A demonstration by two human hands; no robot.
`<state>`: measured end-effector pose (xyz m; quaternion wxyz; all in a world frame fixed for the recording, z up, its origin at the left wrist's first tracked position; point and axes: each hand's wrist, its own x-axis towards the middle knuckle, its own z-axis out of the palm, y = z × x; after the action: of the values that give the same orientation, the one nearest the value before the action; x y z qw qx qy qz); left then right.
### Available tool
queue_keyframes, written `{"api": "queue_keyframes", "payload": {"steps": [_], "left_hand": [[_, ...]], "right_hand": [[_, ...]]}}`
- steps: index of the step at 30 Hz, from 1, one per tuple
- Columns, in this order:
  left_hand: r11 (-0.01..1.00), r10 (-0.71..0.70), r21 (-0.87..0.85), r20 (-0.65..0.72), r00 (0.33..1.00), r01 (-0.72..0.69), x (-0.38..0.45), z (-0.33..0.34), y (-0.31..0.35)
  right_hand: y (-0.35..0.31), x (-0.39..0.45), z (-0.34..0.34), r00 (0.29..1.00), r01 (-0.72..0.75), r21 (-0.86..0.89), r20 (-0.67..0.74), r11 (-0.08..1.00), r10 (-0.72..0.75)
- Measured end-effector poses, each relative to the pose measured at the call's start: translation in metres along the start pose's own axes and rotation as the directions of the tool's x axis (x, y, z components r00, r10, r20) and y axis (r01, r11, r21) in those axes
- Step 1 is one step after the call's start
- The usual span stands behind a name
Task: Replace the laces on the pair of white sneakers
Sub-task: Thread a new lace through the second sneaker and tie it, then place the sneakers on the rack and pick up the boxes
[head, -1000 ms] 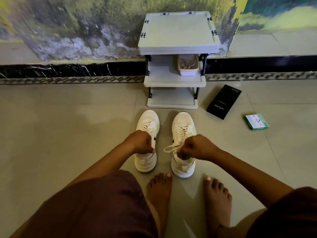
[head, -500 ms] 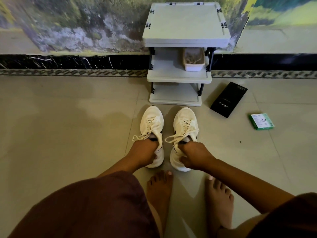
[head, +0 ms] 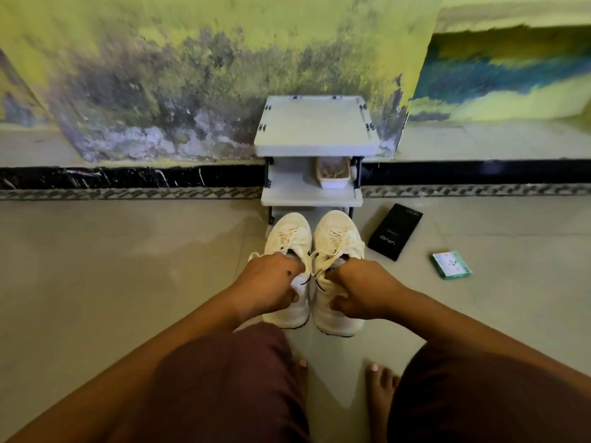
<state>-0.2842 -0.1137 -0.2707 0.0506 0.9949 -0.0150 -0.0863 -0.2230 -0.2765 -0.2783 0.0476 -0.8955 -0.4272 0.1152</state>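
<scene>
We hold one white sneaker in each hand.
Our left hand (head: 270, 284) grips the left sneaker (head: 289, 270), our right hand (head: 361, 287) the right sneaker (head: 337, 266), side by side on the floor (head: 128, 266) before a small rack (head: 311, 174).

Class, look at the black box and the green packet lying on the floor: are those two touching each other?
Apart. The head view shows the black box and the green packet with a strip of bare floor tile plainly between them.
</scene>
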Motion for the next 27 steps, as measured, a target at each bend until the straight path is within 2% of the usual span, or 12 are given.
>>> {"api": "queue_keyframes", "payload": {"steps": [5, 10, 16, 20, 27], "left_hand": [[0.999, 0.031, -0.02, -0.055, 0.998, -0.032, -0.011, -0.069, 0.009], [0.999, 0.048, 0.004, -0.163, 0.986, -0.048, -0.01, -0.14, 0.009], [0.999, 0.049, 0.02, -0.252, 0.966, -0.046, 0.042, -0.207, -0.01], [0.999, 0.017, 0.039, -0.261, 0.965, -0.007, 0.104, -0.227, -0.029], [0.999, -0.042, 0.017, -0.221, 0.974, 0.047, 0.202, -0.216, -0.065]], "right_hand": [[-0.013, -0.021, -0.078, 0.998, 0.022, -0.047, -0.052, 0.999, -0.024], [-0.016, -0.026, -0.147, 0.984, 0.007, -0.089, -0.175, 0.996, -0.023], [0.004, 0.019, -0.214, 0.948, 0.014, -0.075, -0.316, 0.997, -0.037], [0.029, 0.077, -0.233, 0.934, -0.048, -0.052, -0.356, 0.998, 0.026], [0.082, 0.17, -0.23, 0.952, -0.119, -0.015, -0.285, 0.993, 0.11]]}}
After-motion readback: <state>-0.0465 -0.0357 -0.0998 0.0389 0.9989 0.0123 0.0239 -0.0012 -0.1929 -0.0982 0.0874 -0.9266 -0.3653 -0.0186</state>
